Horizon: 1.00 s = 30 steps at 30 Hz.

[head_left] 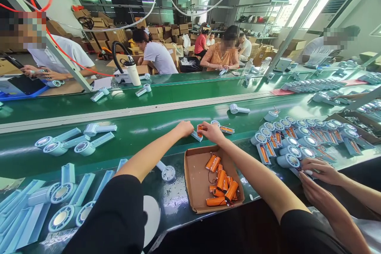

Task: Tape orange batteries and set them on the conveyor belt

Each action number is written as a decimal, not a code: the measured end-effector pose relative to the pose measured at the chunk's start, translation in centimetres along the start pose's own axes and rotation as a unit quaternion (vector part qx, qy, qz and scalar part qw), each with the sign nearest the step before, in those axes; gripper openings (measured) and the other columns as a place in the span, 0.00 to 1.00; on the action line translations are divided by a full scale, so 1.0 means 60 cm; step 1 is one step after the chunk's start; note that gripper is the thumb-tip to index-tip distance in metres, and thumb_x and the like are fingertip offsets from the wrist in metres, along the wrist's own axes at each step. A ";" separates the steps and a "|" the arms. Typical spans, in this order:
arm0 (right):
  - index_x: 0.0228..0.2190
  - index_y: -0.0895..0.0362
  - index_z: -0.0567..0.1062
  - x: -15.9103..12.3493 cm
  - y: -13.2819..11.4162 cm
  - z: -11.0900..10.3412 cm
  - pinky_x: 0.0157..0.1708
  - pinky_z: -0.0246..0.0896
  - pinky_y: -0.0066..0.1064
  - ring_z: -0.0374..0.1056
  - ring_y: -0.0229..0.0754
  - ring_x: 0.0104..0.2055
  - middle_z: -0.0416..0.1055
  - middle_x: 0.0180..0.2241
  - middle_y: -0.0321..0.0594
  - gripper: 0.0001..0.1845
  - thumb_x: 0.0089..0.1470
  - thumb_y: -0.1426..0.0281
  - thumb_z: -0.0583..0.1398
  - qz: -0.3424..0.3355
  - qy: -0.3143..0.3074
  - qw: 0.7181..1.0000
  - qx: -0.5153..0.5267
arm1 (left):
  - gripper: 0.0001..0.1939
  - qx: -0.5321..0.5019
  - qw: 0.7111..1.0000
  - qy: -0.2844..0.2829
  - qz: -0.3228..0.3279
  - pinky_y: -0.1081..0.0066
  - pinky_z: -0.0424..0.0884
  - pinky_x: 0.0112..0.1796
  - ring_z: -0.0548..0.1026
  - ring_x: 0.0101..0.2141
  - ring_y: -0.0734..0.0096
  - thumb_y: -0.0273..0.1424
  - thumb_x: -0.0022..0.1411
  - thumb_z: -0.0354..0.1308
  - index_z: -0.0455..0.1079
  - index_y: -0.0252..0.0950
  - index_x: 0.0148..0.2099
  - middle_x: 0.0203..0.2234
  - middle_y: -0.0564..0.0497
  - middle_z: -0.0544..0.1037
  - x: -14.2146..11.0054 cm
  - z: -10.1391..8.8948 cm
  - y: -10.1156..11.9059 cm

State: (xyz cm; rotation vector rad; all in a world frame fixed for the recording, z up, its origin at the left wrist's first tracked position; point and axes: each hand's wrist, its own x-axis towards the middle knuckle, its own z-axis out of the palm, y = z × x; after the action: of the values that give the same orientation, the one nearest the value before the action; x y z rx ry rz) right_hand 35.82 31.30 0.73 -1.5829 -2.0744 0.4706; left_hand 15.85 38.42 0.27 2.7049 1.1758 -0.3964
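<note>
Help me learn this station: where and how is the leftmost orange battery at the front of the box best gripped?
Probably pinch the orange battery by its left end, coming from above and the left. It lies on its side, left to right; that end faces bare cardboard in the box, while other batteries crowd its right.

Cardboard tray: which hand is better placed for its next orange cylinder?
Right, I'd say: the right hand is nearer the orange cylinders, its forearm crossing over the cardboard tray. The left hand is farther left, by a blue handle.
</note>
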 end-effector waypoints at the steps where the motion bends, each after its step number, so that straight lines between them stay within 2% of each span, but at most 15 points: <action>1: 0.46 0.51 0.80 -0.001 -0.004 0.000 0.40 0.69 0.32 0.81 0.46 0.39 0.86 0.37 0.40 0.11 0.62 0.63 0.66 -0.001 -0.010 1.000 -0.021 | 0.17 -0.016 1.000 0.000 0.002 0.53 0.78 0.53 0.78 0.52 0.58 0.40 0.73 0.63 0.74 0.37 0.57 0.55 0.43 0.77 0.003 -0.005 -0.004; 6: 0.50 0.51 0.80 -0.005 -0.026 -0.010 0.41 0.67 0.32 0.81 0.51 0.44 0.85 0.40 0.44 0.13 0.67 0.61 0.63 0.002 -0.063 0.989 -0.132 | 0.16 -0.118 0.993 0.017 0.025 0.56 0.79 0.51 0.79 0.50 0.60 0.40 0.72 0.63 0.75 0.36 0.55 0.53 0.45 0.79 0.013 -0.025 -0.032; 12: 0.60 0.49 0.75 0.005 -0.064 -0.008 0.45 0.70 0.37 0.80 0.58 0.49 0.83 0.46 0.49 0.20 0.68 0.63 0.62 0.020 -0.139 0.964 -0.225 | 0.18 -0.229 0.968 0.099 0.000 0.54 0.79 0.51 0.79 0.49 0.59 0.42 0.73 0.62 0.75 0.35 0.55 0.52 0.45 0.79 0.012 0.003 -0.040; 16: 0.64 0.49 0.71 0.018 -0.079 -0.010 0.52 0.72 0.44 0.78 0.55 0.54 0.80 0.52 0.49 0.25 0.69 0.61 0.62 0.033 -0.175 0.952 -0.249 | 0.18 -0.271 0.952 0.137 -0.024 0.53 0.79 0.52 0.79 0.50 0.58 0.42 0.73 0.62 0.74 0.35 0.56 0.53 0.44 0.78 0.025 0.016 -0.030; 19: 0.59 0.54 0.74 0.024 -0.084 -0.010 0.55 0.73 0.49 0.76 0.50 0.54 0.76 0.55 0.48 0.22 0.71 0.57 0.61 0.042 -0.202 0.945 -0.253 | 0.18 -0.283 0.947 0.149 -0.041 0.54 0.79 0.51 0.79 0.50 0.59 0.42 0.73 0.62 0.74 0.35 0.56 0.53 0.44 0.79 0.032 0.016 -0.019; 24: 0.54 0.57 0.77 0.029 -0.086 -0.008 0.55 0.74 0.50 0.75 0.49 0.54 0.75 0.56 0.47 0.19 0.69 0.59 0.63 0.034 -0.219 0.943 -0.248 | 0.18 -0.272 0.947 0.148 -0.085 0.54 0.79 0.51 0.79 0.49 0.60 0.42 0.73 0.62 0.74 0.35 0.56 0.52 0.44 0.79 0.026 0.004 0.005; 27: 0.54 0.54 0.79 0.025 -0.076 -0.029 0.55 0.73 0.46 0.77 0.50 0.53 0.79 0.53 0.46 0.17 0.68 0.61 0.64 0.011 -0.213 0.950 -0.227 | 0.17 -0.258 0.947 0.146 -0.123 0.53 0.79 0.52 0.78 0.50 0.59 0.42 0.73 0.62 0.74 0.36 0.57 0.53 0.44 0.78 0.021 -0.016 0.024; 30: 0.56 0.50 0.80 -0.001 -0.060 -0.072 0.55 0.70 0.40 0.77 0.52 0.55 0.81 0.54 0.46 0.16 0.70 0.65 0.61 -0.016 -0.178 0.963 -0.202 | 0.18 -0.245 0.944 0.157 -0.158 0.51 0.77 0.54 0.78 0.52 0.58 0.42 0.73 0.61 0.74 0.36 0.58 0.54 0.43 0.78 0.003 -0.046 0.047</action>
State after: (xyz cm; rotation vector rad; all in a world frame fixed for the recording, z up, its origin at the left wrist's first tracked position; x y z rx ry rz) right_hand 35.45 30.17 6.22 -1.7902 -2.5963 0.3553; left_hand 18.49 37.34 2.99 2.1963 1.5508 0.2787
